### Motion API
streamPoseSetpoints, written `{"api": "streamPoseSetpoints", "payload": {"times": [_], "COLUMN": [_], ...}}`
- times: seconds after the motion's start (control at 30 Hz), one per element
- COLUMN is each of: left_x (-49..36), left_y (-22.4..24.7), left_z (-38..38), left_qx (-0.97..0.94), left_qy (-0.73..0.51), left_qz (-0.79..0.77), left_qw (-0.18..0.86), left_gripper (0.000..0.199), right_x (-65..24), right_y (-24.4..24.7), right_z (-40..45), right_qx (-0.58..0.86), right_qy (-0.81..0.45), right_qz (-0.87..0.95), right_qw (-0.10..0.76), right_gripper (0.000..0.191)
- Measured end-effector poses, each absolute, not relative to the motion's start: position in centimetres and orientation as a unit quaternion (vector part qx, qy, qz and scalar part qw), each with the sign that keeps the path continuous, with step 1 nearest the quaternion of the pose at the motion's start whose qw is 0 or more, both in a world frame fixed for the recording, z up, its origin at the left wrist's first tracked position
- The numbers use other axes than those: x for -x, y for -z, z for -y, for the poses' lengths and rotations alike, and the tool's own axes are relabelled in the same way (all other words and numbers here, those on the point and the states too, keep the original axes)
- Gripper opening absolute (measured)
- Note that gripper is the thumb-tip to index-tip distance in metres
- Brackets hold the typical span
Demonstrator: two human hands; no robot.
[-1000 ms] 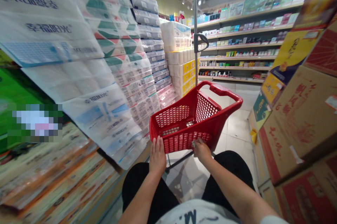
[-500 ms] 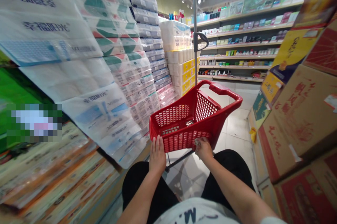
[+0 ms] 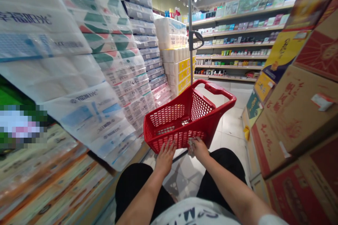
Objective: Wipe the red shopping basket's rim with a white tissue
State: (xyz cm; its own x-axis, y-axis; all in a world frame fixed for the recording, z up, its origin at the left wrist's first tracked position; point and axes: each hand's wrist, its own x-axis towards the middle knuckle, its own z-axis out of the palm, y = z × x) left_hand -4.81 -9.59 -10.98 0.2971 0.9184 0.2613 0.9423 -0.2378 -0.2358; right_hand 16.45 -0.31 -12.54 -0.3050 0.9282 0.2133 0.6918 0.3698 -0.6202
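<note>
Head cam: red shopping cart (image 3: 182, 110) is the landmark, standing on the tiled floor (image 3: 227, 126). Left grip (image 3: 165, 158) is released, fingers spread on the cart's near side wall, low down. Right grip (image 3: 200, 150) is grasping a crumpled greyish wad (image 3: 192, 147) (cloth or tissue, can't tell) against the same wall, nearer the cart's handle end. Knees sit just this side of the cart. Left of it: stacked paper packs (image 3: 89, 112). Right of it: printed cartons (image 3: 287, 112). Beyond it: grey pole (image 3: 190, 10), then stocked shelves (image 3: 232, 46).
</note>
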Motion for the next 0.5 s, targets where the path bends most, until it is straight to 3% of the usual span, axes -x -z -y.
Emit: {"api": "streamPoseSetpoints", "payload": {"times": [0.5], "left_x": [0.2], "left_y": [11.2], "left_z": [5.2], "left_qx": [0.860], "left_qy": [0.021], "left_qz": [0.474], "left_qw": [0.188], "left_gripper": [0.054], "right_x": [-19.1], "right_y": [14.0], "right_z": [-1.5], "right_qx": [0.549], "right_qy": [-0.202], "right_qz": [0.735], "right_qw": [0.343], "right_gripper": [0.040]}}
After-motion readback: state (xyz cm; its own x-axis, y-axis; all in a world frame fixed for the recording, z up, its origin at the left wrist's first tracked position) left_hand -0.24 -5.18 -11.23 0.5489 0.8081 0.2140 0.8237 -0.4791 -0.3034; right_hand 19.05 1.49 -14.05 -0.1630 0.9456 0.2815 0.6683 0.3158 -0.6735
